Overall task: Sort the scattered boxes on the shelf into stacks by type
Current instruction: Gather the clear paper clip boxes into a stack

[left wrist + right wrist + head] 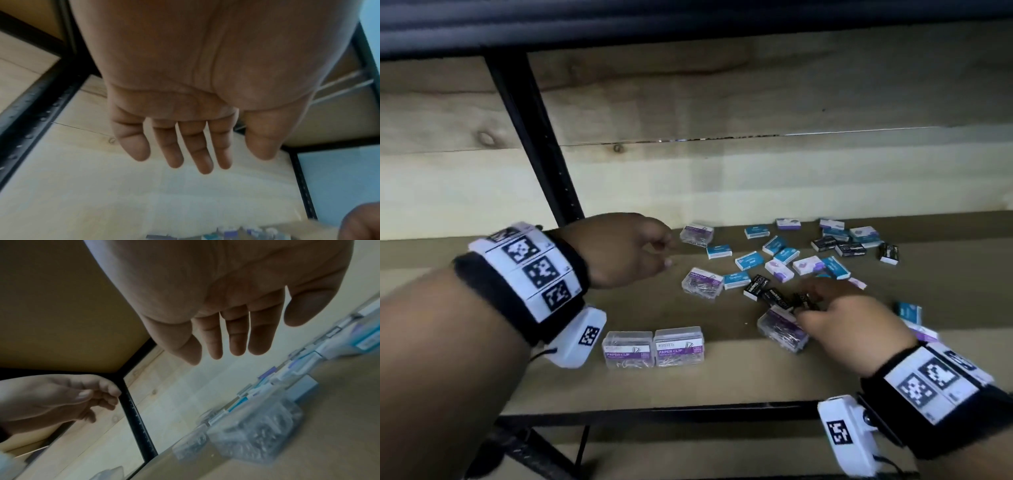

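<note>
Small boxes lie scattered on the brown shelf (722,380): teal boxes (749,260), purple-and-white boxes (779,270), black staple boxes (767,291) and clear paper clip boxes (702,284). Two clear paper clip boxes (654,347) stand side by side near the front. My left hand (664,253) hovers empty with relaxed fingers (201,155), just left of a clear box (697,234). My right hand (811,308) hangs over another clear paper clip box (784,330) and the black boxes. Its fingers (236,340) are straight and hold nothing.
A black upright post (534,137) rises at the back left. A black rail (654,414) runs along the shelf's front edge. A pale wooden wall (756,102) closes the back, and a dark upper shelf (688,20) hangs overhead. More teal and purple boxes (909,313) lie beside my right wrist.
</note>
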